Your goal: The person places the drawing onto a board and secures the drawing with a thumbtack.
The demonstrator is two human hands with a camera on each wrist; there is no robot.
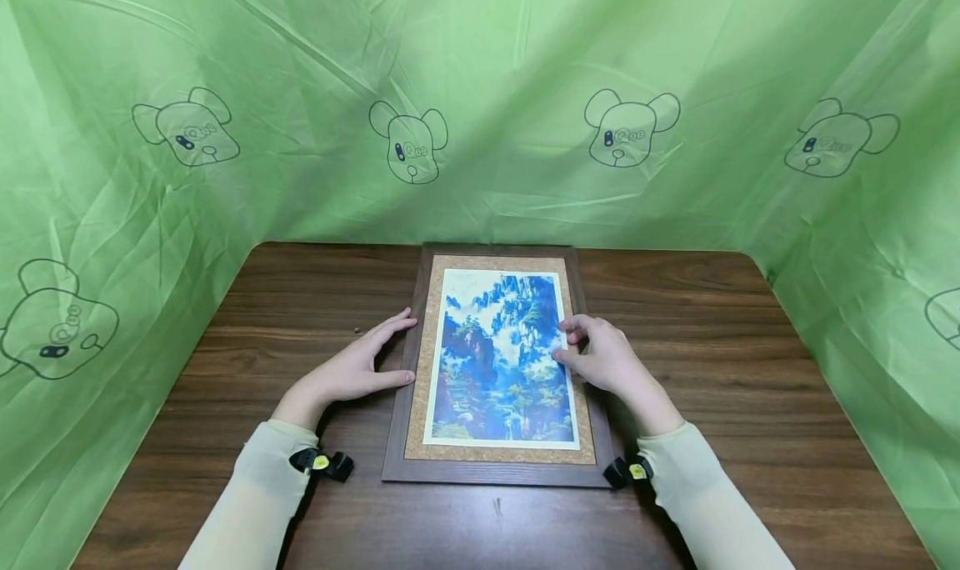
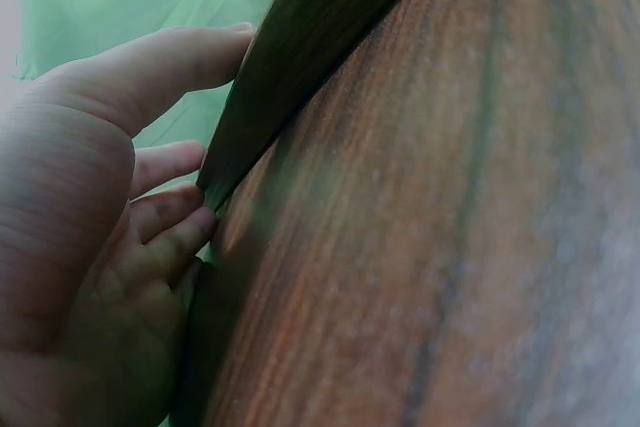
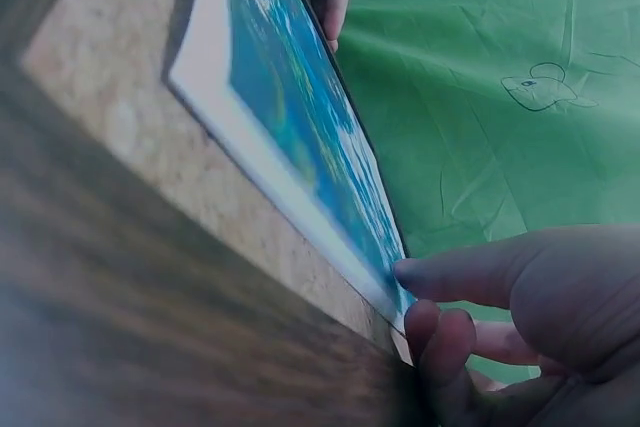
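A blue landscape print (image 1: 501, 362) with a white border lies on the cork board (image 1: 498, 454) inside a dark brown wooden picture frame (image 1: 495, 472). At the print's right edge, my right hand (image 1: 603, 355) pinches the border, thumb on the face. The right wrist view shows the thumb (image 3: 455, 272) on the print and curled fingers (image 3: 450, 337) beneath its edge; the near corner of the print stands slightly off the cork. My left hand (image 1: 352, 370) rests against the left side of the frame, with thumb and fingers spread and nearly straight, tips at the wood.
The frame lies on a brown wood-grain table (image 1: 705, 328), its far end close to the table's back edge. A green curtain (image 1: 487, 70) printed with bear outlines hangs around the back and sides. Each sleeve carries a small black wrist camera (image 1: 339, 467).
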